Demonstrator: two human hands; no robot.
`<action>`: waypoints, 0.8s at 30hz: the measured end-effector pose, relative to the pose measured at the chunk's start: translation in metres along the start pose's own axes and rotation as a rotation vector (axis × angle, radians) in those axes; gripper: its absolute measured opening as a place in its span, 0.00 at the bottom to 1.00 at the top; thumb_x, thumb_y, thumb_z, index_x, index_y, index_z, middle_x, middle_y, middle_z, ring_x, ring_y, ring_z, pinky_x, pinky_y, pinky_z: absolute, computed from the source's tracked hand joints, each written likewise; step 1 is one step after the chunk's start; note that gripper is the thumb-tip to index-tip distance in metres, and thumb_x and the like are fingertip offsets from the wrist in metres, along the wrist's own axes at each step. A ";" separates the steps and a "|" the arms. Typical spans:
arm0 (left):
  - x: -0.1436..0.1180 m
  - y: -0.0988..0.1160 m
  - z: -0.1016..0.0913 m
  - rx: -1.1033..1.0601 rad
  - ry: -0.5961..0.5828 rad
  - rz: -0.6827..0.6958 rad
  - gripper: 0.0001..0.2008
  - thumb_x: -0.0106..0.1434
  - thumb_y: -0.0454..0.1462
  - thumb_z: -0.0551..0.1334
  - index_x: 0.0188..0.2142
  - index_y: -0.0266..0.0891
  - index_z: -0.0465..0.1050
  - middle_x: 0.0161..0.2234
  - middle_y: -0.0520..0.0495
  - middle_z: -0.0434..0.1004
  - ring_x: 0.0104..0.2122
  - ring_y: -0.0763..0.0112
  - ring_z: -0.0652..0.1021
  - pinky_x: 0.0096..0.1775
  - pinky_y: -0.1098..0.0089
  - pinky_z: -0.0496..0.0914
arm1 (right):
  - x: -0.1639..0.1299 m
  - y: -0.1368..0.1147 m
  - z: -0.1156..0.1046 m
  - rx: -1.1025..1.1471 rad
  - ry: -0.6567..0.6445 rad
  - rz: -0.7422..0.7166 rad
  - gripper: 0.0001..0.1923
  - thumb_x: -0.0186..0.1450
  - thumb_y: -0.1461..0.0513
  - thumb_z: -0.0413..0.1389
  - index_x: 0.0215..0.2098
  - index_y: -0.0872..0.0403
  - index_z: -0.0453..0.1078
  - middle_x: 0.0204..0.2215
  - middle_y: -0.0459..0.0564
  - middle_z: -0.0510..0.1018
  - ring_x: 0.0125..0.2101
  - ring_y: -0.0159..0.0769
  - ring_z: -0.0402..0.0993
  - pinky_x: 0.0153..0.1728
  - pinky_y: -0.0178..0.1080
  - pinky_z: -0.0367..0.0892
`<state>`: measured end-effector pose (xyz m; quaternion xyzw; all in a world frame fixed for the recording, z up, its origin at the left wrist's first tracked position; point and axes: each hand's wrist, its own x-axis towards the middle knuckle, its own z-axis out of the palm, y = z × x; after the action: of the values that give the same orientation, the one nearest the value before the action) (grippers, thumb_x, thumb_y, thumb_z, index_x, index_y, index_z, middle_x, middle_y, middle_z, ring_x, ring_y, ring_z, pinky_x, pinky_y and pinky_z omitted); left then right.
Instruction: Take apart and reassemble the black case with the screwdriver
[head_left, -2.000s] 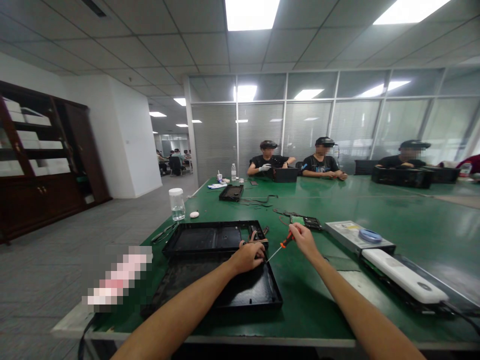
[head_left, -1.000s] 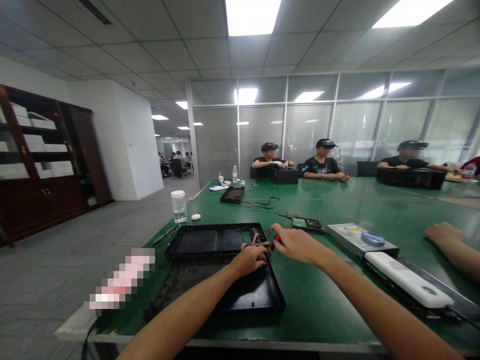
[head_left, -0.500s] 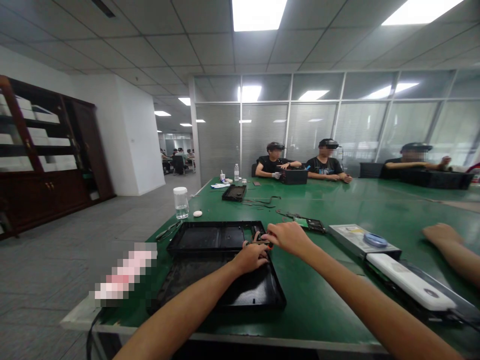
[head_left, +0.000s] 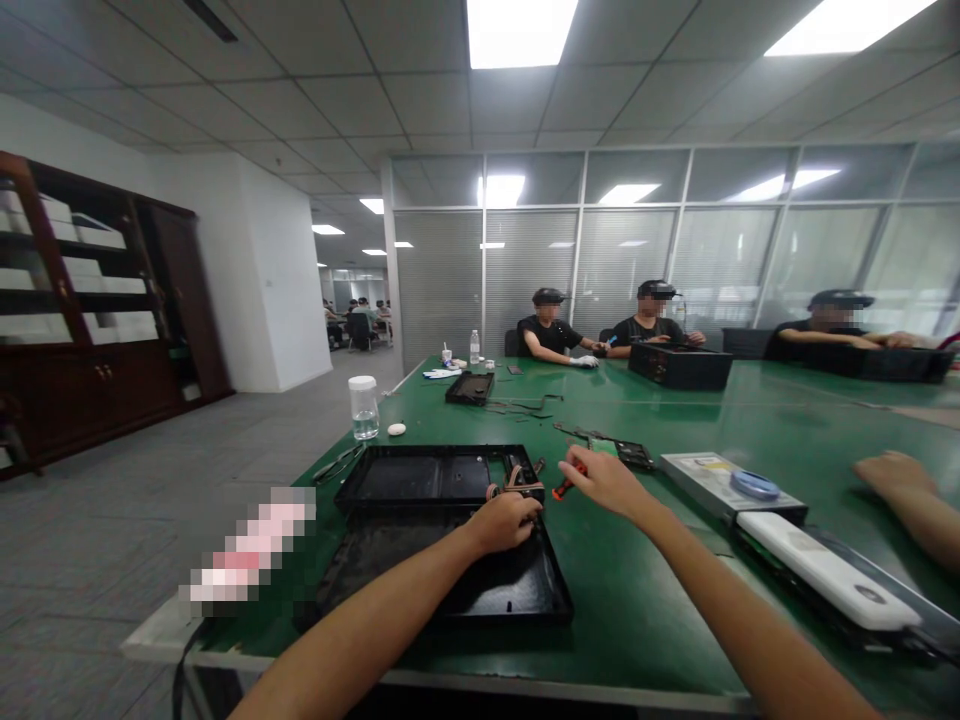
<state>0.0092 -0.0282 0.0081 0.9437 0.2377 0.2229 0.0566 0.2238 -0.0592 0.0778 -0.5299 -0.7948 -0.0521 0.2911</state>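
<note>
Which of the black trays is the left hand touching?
The near black tray, closest to the table edge. The left hand rests on its far rim; the other tray lies just behind it.

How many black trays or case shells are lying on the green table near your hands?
2. One black tray lies nearest, under the left hand. A second black tray sits just behind it. A smaller dark one lies farther up the table; others may be hidden.

The left hand [head_left: 504,521] rests on the black plastic case [head_left: 442,580] on the green desk [head_left: 750,420]; the right hand [head_left: 609,482] grips an orange-handled screwdriver [head_left: 568,479].
</note>
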 end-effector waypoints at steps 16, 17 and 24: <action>-0.001 0.005 0.001 0.143 -0.096 0.189 0.06 0.59 0.34 0.56 0.35 0.38 0.72 0.32 0.47 0.72 0.36 0.69 0.71 0.41 0.72 0.63 | -0.019 0.064 0.065 1.438 0.240 0.560 0.13 0.58 0.51 0.51 0.28 0.52 0.62 0.21 0.45 0.68 0.15 0.26 0.60 0.10 0.29 0.56; -0.002 0.005 0.002 0.146 -0.104 0.201 0.06 0.59 0.34 0.57 0.35 0.38 0.72 0.32 0.47 0.72 0.35 0.69 0.71 0.40 0.72 0.63 | -0.020 0.063 0.064 1.459 0.245 0.546 0.12 0.58 0.52 0.53 0.29 0.52 0.62 0.23 0.46 0.69 0.17 0.27 0.63 0.12 0.30 0.59; -0.003 0.015 -0.008 0.184 -0.004 0.241 0.11 0.64 0.38 0.51 0.38 0.37 0.70 0.33 0.45 0.72 0.36 0.68 0.70 0.42 0.70 0.63 | -0.022 0.034 0.050 1.073 0.149 0.296 0.13 0.56 0.53 0.55 0.25 0.52 0.58 0.19 0.41 0.64 0.20 0.28 0.62 0.22 0.33 0.62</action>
<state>0.0094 -0.0432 0.0174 0.9670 0.1422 0.2036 -0.0570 0.2387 -0.0430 0.0179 -0.4082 -0.6043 0.3637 0.5796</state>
